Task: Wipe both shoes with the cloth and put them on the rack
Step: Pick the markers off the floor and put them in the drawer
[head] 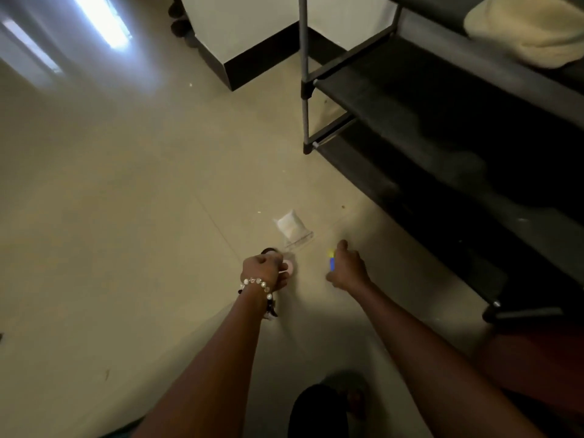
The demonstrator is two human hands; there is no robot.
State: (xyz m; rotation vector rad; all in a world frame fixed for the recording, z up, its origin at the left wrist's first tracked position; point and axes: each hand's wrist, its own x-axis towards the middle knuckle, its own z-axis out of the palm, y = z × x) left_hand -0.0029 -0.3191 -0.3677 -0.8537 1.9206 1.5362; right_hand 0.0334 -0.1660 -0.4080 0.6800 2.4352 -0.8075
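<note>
1. Nearest the camera, a dark rounded shape (319, 412) sat at the bottom edge, cut off by the frame and too dim to identify; a reddish blur (534, 368) at the lower right was equally unclear.
2. Both forearms reached forward and down over the pale floor (126, 216).
3. The left hand (264, 270), with a beaded bracelet (256, 284) on its wrist, was curled around a shoe (284, 267). Only bits of pink and dark colour showed past the fingers, so most of the shoe was hidden.
4. The right hand (346, 267) was turned knuckles-up, its fingers bent around a small blue and yellow thing (331, 260). That may have been the cloth, but too little showed to tell.
5. Just beyond the hands, a small white packet (292, 227) lay on the floor, near the shoe but apart from it.
6. To the right stood the rack (410, 121), its dark shelves running out of frame; the lower shelves were lost in shadow.
7. On an upper shelf a cream fluffy item (531, 30) was cut off by the frame's edge.
8. Farthest off, a white wall corner (246, 26) with a dark base met the floor, beside blurred streaks of light (101, 20).
</note>
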